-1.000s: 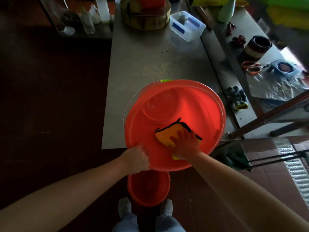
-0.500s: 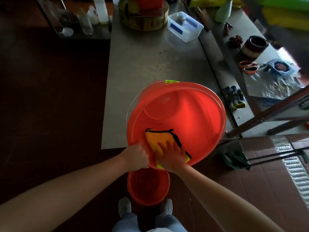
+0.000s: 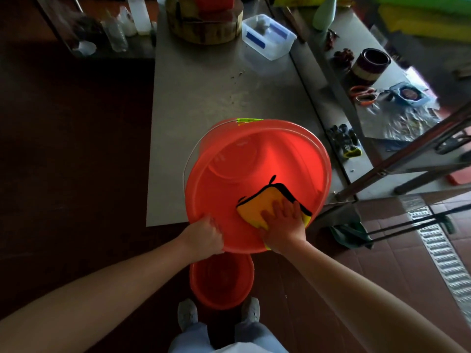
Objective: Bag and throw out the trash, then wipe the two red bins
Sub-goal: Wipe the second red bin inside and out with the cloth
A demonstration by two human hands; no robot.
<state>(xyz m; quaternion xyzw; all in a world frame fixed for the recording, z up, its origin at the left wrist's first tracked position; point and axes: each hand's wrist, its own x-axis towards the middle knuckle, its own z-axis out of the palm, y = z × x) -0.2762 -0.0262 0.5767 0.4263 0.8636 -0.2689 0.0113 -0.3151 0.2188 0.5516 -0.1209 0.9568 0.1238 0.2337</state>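
Well, the big red bin sits at the near edge of the steel table, tipped over so that its open mouth faces up and toward the person. Its axis leans from the round bottom, on the far-left side, out to the near rim, which hangs past the table edge. A thin wire handle curves round the bin's left side, with a yellow-green grip at the far rim.

The left hand grips the near-left rim, fingers curled over the lip. The right hand lies flat with fingers spread, pressing a yellow cloth against the inside wall on the near-right side. The cloth has black trim along its far edges, and a small black loop on its far corner points away from the person. Its longer side seems to run left to right, though the hand hides part of it.

A smaller red bin stands upright on the floor, mouth up, just below the big one and between the person's shoes.

Farther along the table there is a clear plastic tub and a round wooden block. Off to the right, on another surface, lie dark gloves and orange-handled scissors.
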